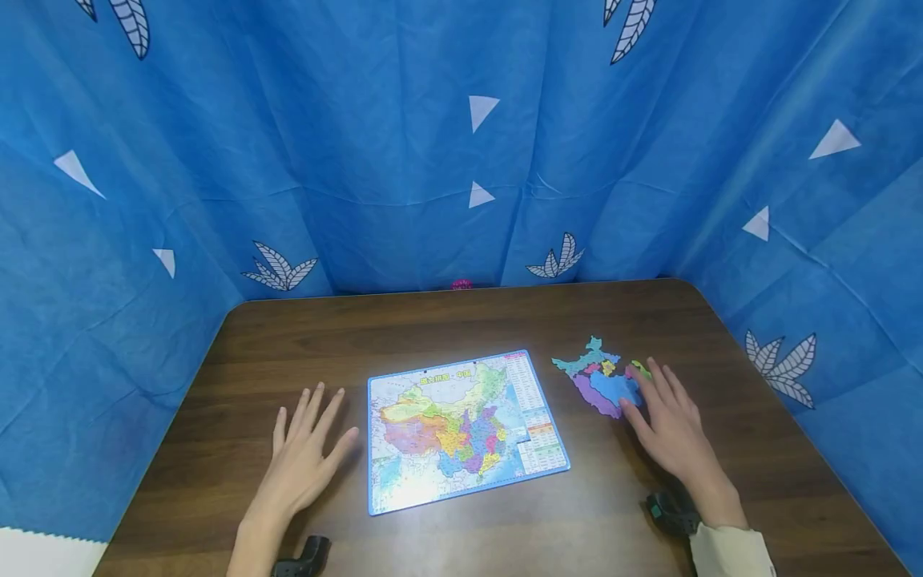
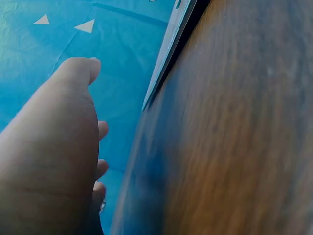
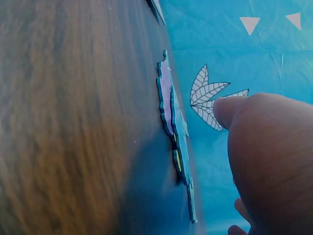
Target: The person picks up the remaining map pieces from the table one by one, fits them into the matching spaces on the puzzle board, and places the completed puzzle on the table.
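Note:
A flat map puzzle board (image 1: pixel 450 437) with a blue border and a coloured map of China lies at the middle of the table. My left hand (image 1: pixel 299 465) is to its left, fingers spread and nearly straight, holding nothing. On the right lies a small cluster of map-shaped puzzle pieces: purple (image 1: pixel 595 397), blue (image 1: pixel 613 388), teal (image 1: pixel 577 365) and yellow (image 1: pixel 608 368). My right hand (image 1: pixel 671 429) is at the cluster's right side, its extended fingers overlapping a green piece (image 1: pixel 638 367). In the right wrist view, the purple piece (image 3: pixel 166 95) lies flat, beside my thumb.
The brown wooden table (image 1: pixel 303 332) has rounded far corners. Blue curtains (image 1: pixel 404 144) with white leaf and triangle prints hang behind it and along both sides. Black wrist devices sit at the left wrist (image 1: pixel 303 558) and right wrist (image 1: pixel 672 513).

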`<action>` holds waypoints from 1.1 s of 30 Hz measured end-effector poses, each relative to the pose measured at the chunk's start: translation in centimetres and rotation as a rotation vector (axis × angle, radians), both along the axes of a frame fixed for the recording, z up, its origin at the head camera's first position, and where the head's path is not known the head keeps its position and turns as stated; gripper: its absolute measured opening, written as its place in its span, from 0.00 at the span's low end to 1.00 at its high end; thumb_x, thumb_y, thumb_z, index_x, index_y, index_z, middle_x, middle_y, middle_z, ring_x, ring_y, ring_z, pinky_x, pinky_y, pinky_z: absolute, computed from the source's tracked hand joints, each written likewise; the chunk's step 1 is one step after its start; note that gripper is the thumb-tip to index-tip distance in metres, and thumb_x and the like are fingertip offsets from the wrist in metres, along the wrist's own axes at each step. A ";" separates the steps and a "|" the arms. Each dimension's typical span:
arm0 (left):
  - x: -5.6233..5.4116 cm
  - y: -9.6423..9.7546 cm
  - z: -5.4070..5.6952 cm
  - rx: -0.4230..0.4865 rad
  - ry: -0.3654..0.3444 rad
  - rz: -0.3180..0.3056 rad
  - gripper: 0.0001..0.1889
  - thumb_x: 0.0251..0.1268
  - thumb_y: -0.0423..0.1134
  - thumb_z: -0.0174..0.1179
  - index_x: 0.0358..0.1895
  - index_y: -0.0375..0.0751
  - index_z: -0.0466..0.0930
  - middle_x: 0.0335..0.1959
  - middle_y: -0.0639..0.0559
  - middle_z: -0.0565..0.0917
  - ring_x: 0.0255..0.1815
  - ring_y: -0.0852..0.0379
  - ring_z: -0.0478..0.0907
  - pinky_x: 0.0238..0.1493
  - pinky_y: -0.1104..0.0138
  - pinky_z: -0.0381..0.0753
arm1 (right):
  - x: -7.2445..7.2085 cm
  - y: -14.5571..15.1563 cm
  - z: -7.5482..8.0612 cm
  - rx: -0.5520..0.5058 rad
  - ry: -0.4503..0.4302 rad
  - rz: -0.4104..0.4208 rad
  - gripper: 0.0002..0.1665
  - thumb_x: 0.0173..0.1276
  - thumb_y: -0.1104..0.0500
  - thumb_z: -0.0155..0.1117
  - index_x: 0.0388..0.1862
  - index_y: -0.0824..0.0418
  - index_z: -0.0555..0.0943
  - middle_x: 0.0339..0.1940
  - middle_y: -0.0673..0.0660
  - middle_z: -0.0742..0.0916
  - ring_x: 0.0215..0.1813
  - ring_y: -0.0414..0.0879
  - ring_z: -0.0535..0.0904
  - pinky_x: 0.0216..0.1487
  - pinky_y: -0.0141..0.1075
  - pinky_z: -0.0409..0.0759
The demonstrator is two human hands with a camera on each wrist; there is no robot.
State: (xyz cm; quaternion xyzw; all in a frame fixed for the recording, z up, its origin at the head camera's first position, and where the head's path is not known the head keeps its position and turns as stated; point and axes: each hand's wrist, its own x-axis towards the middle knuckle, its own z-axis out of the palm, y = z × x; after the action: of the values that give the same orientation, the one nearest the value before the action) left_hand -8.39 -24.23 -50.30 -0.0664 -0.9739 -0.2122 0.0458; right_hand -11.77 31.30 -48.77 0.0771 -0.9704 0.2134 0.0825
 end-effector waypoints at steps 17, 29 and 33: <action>-0.4 2.5 -0.5 0.024 -0.033 -0.115 0.45 0.66 0.68 0.61 0.80 0.48 0.63 0.82 0.43 0.61 0.84 0.39 0.51 0.81 0.38 0.42 | -0.5 0.6 -0.5 -0.051 0.008 -0.009 0.47 0.78 0.43 0.58 0.83 0.66 0.54 0.81 0.74 0.61 0.80 0.76 0.52 0.68 0.81 0.54; -0.6 2.5 -0.5 0.017 -0.032 -0.116 0.46 0.62 0.69 0.65 0.78 0.46 0.68 0.81 0.43 0.64 0.83 0.38 0.54 0.81 0.37 0.44 | -0.5 0.5 -0.3 -0.038 0.007 -0.011 0.45 0.78 0.44 0.60 0.81 0.68 0.58 0.80 0.75 0.64 0.79 0.76 0.56 0.69 0.78 0.58; -0.6 2.5 -0.6 0.024 -0.031 -0.112 0.46 0.61 0.69 0.66 0.77 0.46 0.68 0.80 0.43 0.65 0.83 0.38 0.55 0.81 0.37 0.44 | -0.5 0.4 -0.2 -0.037 0.004 -0.012 0.45 0.77 0.45 0.61 0.81 0.68 0.58 0.79 0.74 0.65 0.78 0.75 0.57 0.69 0.78 0.59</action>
State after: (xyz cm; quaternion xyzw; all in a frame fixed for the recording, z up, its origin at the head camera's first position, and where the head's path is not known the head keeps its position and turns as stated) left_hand -8.96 -21.69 -50.87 -0.1168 -0.9667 -0.2271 0.0195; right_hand -12.27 31.71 -48.97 0.0702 -0.9666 0.2306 0.0869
